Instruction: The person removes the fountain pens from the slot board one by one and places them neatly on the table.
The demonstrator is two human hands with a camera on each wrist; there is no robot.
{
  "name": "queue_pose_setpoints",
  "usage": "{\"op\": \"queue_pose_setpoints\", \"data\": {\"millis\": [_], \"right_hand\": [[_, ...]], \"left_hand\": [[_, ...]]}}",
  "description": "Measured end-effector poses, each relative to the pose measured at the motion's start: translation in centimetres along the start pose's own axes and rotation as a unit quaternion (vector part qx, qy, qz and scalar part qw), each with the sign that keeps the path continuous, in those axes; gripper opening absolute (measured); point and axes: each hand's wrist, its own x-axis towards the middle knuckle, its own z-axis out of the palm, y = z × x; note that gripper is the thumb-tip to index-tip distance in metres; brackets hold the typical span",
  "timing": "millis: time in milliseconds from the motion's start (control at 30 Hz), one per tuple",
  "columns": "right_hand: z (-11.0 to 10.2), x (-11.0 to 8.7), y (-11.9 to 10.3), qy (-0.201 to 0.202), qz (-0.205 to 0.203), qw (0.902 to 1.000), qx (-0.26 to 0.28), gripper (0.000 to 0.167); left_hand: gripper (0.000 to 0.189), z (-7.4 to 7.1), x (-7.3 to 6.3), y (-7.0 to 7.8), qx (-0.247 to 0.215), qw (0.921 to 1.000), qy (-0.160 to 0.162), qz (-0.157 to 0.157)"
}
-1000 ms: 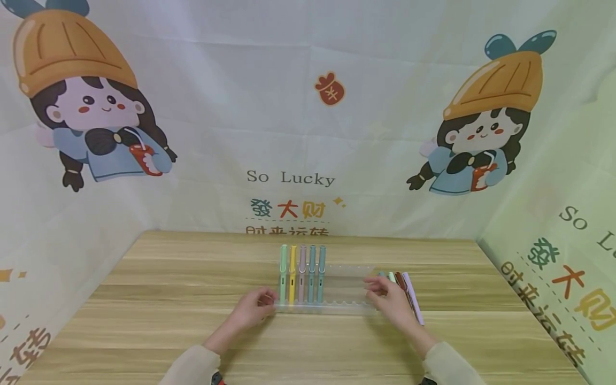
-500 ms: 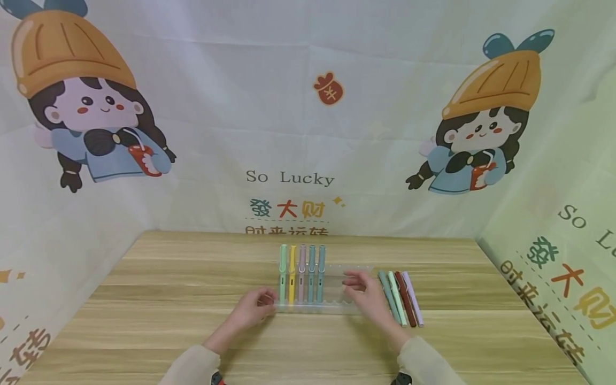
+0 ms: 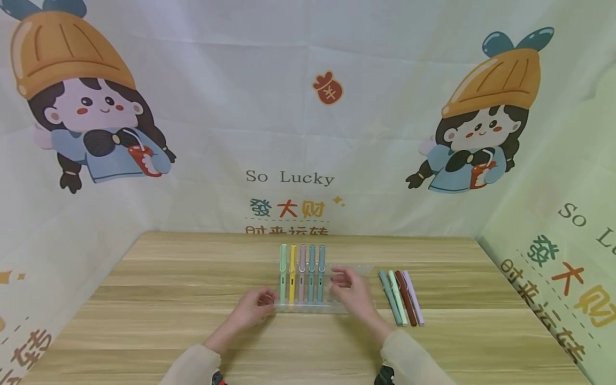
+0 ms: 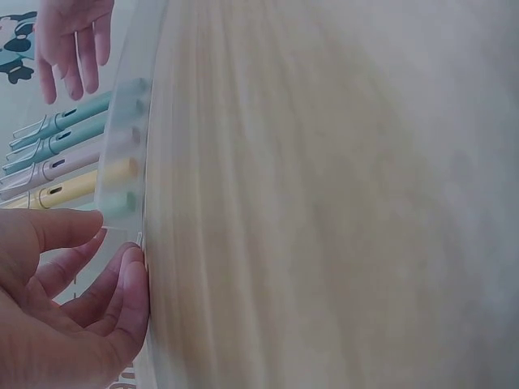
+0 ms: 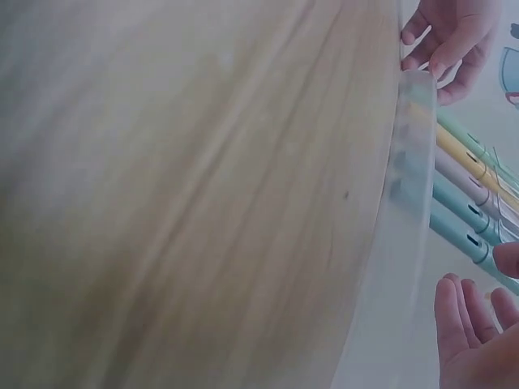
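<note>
A clear plastic pen rack point(image 3: 339, 308) stands mid-table. Capped pens lean side by side in its left half: light green point(image 3: 283, 278), yellow point(image 3: 292, 278), mauve point(image 3: 302, 278) and two teal ones, the last point(image 3: 321, 278) nearest the bare slots. My left hand point(image 3: 254, 308) pinches the rack's left end, thumb and fingers at the corner of its front lip point(image 4: 122, 162). Over the right half hovers my right hand point(image 3: 355, 293), fingers relaxed and holding nothing, fingertips just right of the last teal pen. In the right wrist view its fingers point(image 5: 466, 320) are apart from the pens.
To the right of the rack, several loose pens lie side by side on the wooden table point(image 3: 192, 278): teal point(image 3: 390, 299), mint point(image 3: 398, 299), dark red point(image 3: 405, 299) and lilac point(image 3: 413, 299). A printed cloth backdrop point(image 3: 216, 133) rises behind and beside the table.
My right hand has moved left along the rack, from its right end toward the last teal pen, uncovering the loose pens. My left hand has stayed at the rack's left end.
</note>
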Motion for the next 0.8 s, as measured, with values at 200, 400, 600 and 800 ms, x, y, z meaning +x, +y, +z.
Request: {"op": "queue_pose_setpoints", "data": {"millis": [200,400,600,800], "right_hand": [[0.6,0.1,-0.4,0.009,0.016,0.9998,-0.001,0.037],[1.3,0.4,-0.4,0.015,0.025,0.9996,0.006,0.036],[1.9,0.6,-0.6,0.015,0.033,0.9991,0.021,0.035],[2.2,0.9,-0.3,0.014,0.049,0.9986,0.013,0.037]], "left_hand": [[0.014,0.0,0.0,0.0,0.002,1.0,0.003,0.0],[0.013,0.1,0.0,0.0,0.009,0.9999,0.006,-0.002],[0.012,0.1,0.0,0.0,0.013,0.9999,0.006,-0.005],[0.012,0.1,0.0,0.1,0.011,0.9999,0.005,-0.004]]}}
